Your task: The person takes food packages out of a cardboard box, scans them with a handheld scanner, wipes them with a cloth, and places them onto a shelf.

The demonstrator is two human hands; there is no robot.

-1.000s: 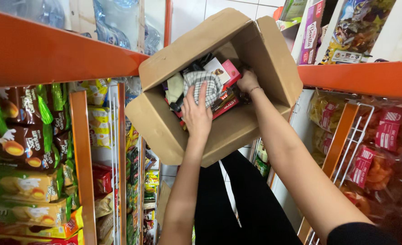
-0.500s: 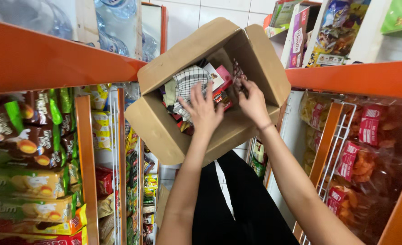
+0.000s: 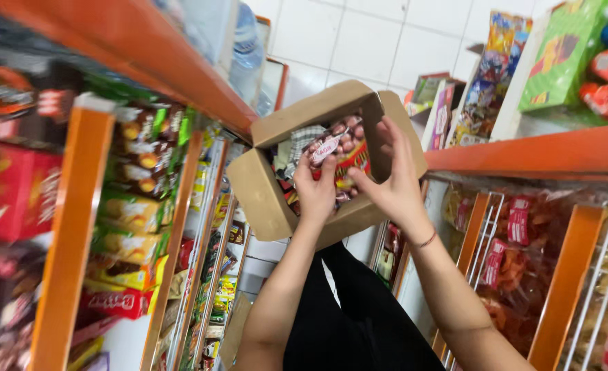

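Head cam: one cardboard box (image 3: 276, 199), two hands inside; left hand (image 3: 316, 189) pinches a snack pack (image 3: 326, 145), right hand (image 3: 395, 185) open, grazing the 3 o'clock flap, shelves crowding both sides.

Both arms are bare to past the elbow, the left hand (image 3: 316, 196) has no rings, the right hand (image 3: 395, 189) has a thin bracelet (image 3: 426, 240) at its wrist, and black clothing (image 3: 359, 316) shows below.
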